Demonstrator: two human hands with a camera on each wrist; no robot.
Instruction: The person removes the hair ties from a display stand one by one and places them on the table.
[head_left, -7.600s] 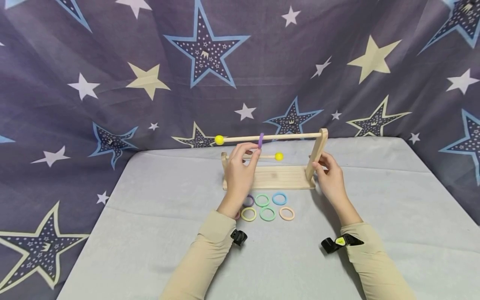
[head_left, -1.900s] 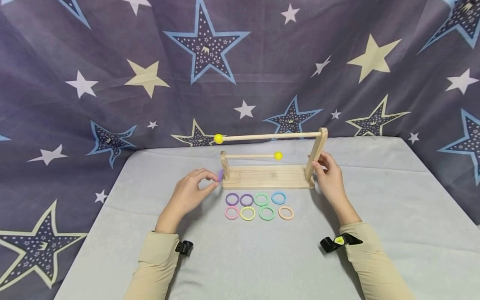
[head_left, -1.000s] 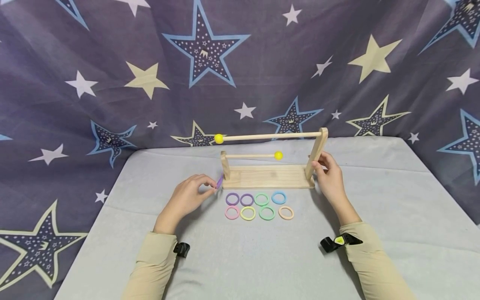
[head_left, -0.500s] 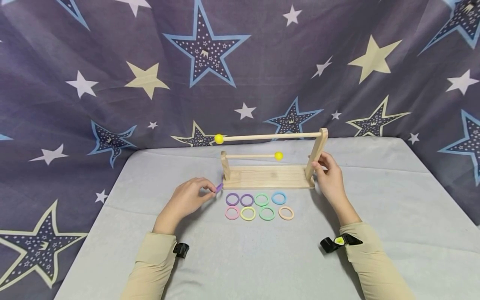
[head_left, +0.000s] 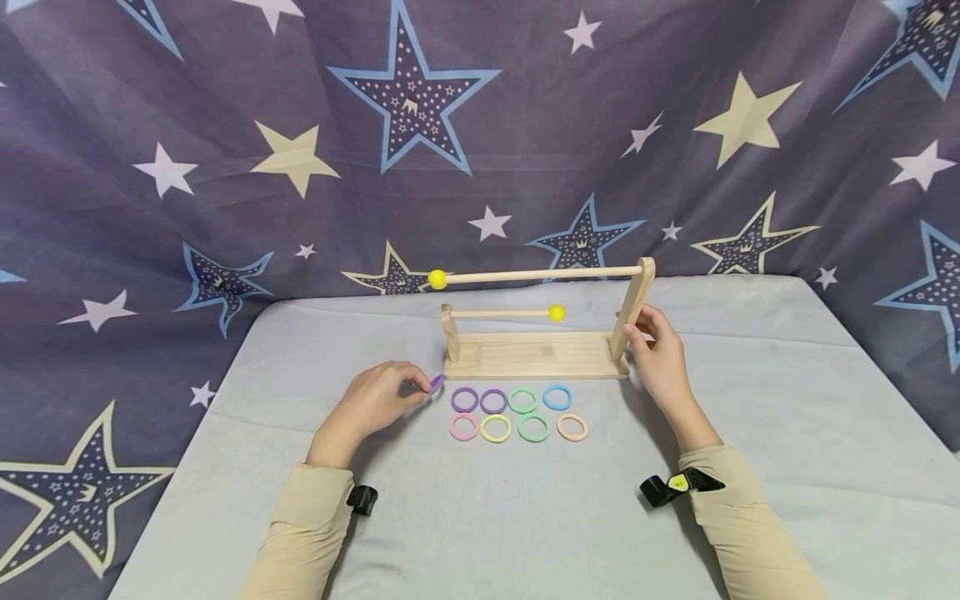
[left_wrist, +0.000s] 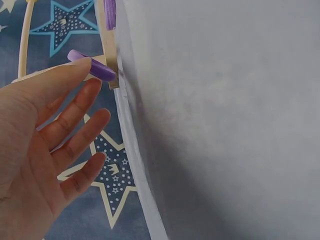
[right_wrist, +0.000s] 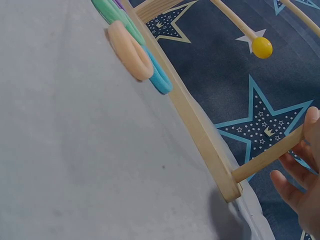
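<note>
My left hand pinches a purple ring between thumb and forefinger, low over the table beside the left end of a wooden stand. In the left wrist view the ring is tilted, and the other fingers are spread apart. My right hand holds the stand's tall right upright from the outer side. Two rods with yellow ball ends cross above the base: a long upper rod and a short lower rod. Both rods are bare of rings.
In front of the stand lie several rings in two rows, among them a blue ring, a pink ring, a yellow ring and a peach ring. A star-patterned curtain hangs behind the grey-covered table.
Earlier the left hand held the purple ring on the long rod; it has since moved left off the rod and sunk towards the table. The right hand stays on the upright.
</note>
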